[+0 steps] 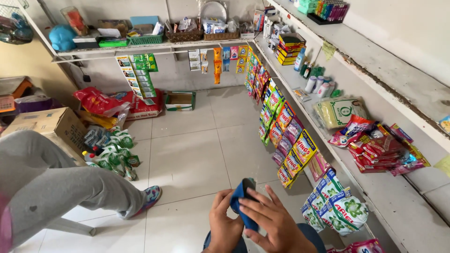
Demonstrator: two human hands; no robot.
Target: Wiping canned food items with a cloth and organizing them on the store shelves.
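Observation:
At the bottom centre, my left hand [224, 227] and my right hand [276, 224] are both closed around a small blue cloth [240, 201] wrapped over a dark flat object whose top edge [249, 182] sticks out. The hands touch each other, held above my lap over the white tiled floor [197, 154]. Most of the dark object is hidden by the cloth and my fingers.
A white shelf [398, 197] along the right holds packets and bottles, with sachet strips [290, 140] hanging from its edge. A seated person's grey-clad leg [61, 182] stretches in from the left. Cardboard box [47, 124], green refill packs [112, 150] and a red sack [117, 105] lie by the left wall.

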